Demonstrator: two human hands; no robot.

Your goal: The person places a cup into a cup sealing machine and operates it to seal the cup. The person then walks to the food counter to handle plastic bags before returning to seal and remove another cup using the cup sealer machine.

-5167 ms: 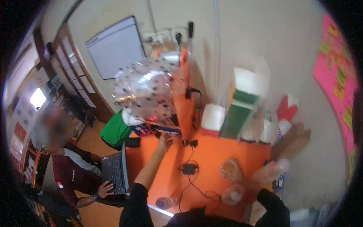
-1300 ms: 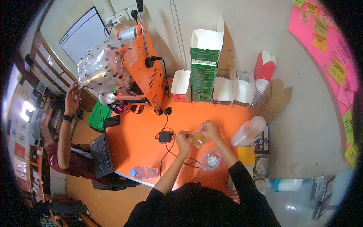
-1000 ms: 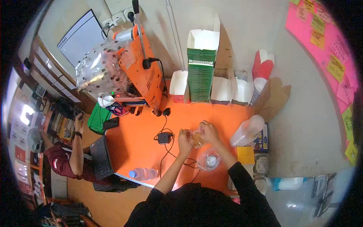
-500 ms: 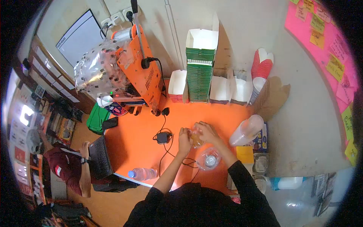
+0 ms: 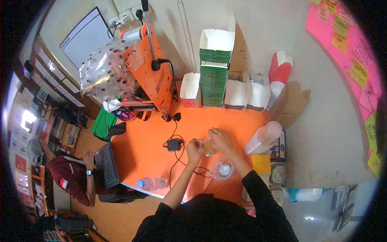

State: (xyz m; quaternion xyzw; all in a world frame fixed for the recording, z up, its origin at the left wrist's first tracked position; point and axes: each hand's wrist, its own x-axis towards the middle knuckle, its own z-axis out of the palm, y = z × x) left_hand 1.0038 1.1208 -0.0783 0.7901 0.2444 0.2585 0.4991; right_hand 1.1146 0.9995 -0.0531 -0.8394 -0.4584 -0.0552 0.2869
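Between my two hands is a small clear plastic packet (image 5: 209,148) with something yellowish-brown inside, low over the orange table. My left hand (image 5: 194,149) is closed, fingers pinched at the packet's left edge. From above and to the right, my right hand (image 5: 221,141) has its fingers bent over the packet's top edge, gripping it. Just below my right hand stands a clear plastic cup (image 5: 222,168) with a round base showing. What exactly the packet contains is too small to make out.
A black adapter (image 5: 174,144) with loose cable lies left of my hands. Nearby are a water bottle (image 5: 152,184), a stack of plastic cups (image 5: 264,138), stacked green boxes (image 5: 213,80) and an orange machine (image 5: 155,76). At left, a person uses a laptop (image 5: 106,166).
My left hand has shifted slightly left and down, its fingers now more curled. The packet shows more fully beneath my right hand. The person's hand at the laptop has moved a little.
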